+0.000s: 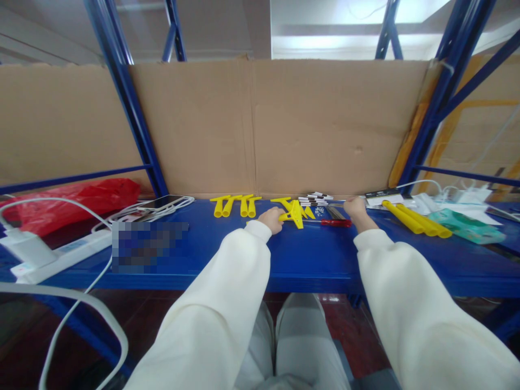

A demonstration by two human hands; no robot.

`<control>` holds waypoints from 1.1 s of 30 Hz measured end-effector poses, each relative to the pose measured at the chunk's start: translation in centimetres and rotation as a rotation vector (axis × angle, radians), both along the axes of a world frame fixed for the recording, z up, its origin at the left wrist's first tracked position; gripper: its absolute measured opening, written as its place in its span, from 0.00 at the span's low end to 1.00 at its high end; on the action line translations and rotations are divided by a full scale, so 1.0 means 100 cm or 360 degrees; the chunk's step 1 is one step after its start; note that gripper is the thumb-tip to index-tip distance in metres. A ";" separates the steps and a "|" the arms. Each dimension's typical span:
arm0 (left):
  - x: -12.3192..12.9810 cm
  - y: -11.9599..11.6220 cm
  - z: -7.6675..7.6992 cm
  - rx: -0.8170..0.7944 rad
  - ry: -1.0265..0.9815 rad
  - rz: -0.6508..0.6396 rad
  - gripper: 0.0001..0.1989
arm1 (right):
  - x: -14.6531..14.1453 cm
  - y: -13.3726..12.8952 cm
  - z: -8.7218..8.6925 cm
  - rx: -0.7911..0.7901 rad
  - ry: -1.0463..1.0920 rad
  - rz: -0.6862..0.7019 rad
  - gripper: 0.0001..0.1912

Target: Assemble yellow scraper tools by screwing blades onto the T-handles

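Note:
My left hand (271, 219) is closed around a yellow plastic piece (298, 215) whose flared, triangular end sticks out to the right, just above the blue shelf. Farther right, my right hand (356, 210) is closed near the back of the shelf, fingertips down; what it holds, if anything, is hidden. Between the hands lies a screwdriver with a red handle (336, 222). Behind it are small flat yellow pieces (309, 212) and a pile of white-and-black strips (314, 199). Another yellow part (281, 202) lies behind my left hand.
Several yellow tubes with crosspieces (229, 206) stand left of my left hand. Long yellow tubes (418, 221) and a green packet (467, 226) lie right. A phone (164, 202), red bag (81, 200) and power strip (65, 257) with cables occupy the left. Cardboard (284, 124) walls the back.

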State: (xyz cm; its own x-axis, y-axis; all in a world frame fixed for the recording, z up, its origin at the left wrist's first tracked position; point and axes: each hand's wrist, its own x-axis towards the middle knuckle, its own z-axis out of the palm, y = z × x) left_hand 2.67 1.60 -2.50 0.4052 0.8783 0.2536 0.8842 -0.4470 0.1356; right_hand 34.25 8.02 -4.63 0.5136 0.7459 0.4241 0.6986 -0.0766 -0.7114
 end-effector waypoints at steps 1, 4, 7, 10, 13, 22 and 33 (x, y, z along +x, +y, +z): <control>0.000 0.000 0.000 0.0000 -0.0004 0.0002 0.21 | -0.002 -0.002 0.002 0.0002 0.0049 -0.0087 0.08; 0.000 0.001 -0.001 -0.0008 -0.0002 0.0011 0.21 | -0.010 -0.009 0.006 0.0013 0.0133 -0.0163 0.11; 0.000 0.001 -0.001 -0.0015 -0.0005 0.0015 0.21 | -0.016 -0.016 0.010 -0.0005 0.0156 -0.0136 0.10; 0.000 0.001 -0.001 -0.0014 -0.0009 0.0015 0.21 | -0.021 -0.021 0.014 0.0064 0.0174 -0.0174 0.10; 0.000 0.001 -0.001 -0.0015 0.0003 0.0016 0.21 | -0.024 -0.026 0.018 0.0120 0.0174 -0.0221 0.11; 0.000 -0.001 0.001 -0.0021 0.0011 0.0015 0.22 | -0.029 -0.035 0.022 0.0173 -0.0067 -0.0154 0.15; 0.001 -0.002 0.001 -0.0036 0.0007 0.0019 0.23 | -0.037 -0.036 0.026 0.0060 0.0071 -0.0033 0.11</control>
State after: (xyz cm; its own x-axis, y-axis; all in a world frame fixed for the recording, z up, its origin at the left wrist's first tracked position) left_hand 2.77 1.44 -2.36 0.3955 0.8887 0.2319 0.8901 -0.4331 0.1418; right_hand 30.54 4.46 -2.00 0.5480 0.7188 0.4278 0.6645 -0.0635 -0.7445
